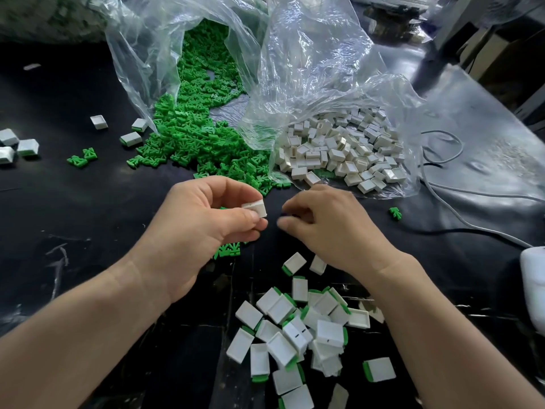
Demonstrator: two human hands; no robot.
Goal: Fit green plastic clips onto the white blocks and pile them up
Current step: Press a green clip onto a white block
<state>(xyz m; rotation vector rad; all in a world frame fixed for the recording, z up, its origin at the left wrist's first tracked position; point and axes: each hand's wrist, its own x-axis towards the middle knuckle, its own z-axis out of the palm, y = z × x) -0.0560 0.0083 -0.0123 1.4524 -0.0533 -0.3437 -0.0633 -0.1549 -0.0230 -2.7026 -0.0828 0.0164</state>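
My left hand (206,222) pinches a white block (256,208) between thumb and fingers above the black table. My right hand (327,228) hovers just to the right of it with its fingers curled; what its fingertips hold is too blurred to tell. Green clips (200,137) spill from a clear bag at the back. Loose white blocks (339,149) lie in a second clear bag to the right. A pile of white blocks fitted with green clips (300,329) lies near me between my forearms.
More fitted blocks (17,146) lie at the far left, with a few others (131,138) beside the clip heap. Stray clips (82,157) and one lone clip (395,213) lie on the table (88,219). Grey cables (460,196) run at the right beside a white object (533,284).
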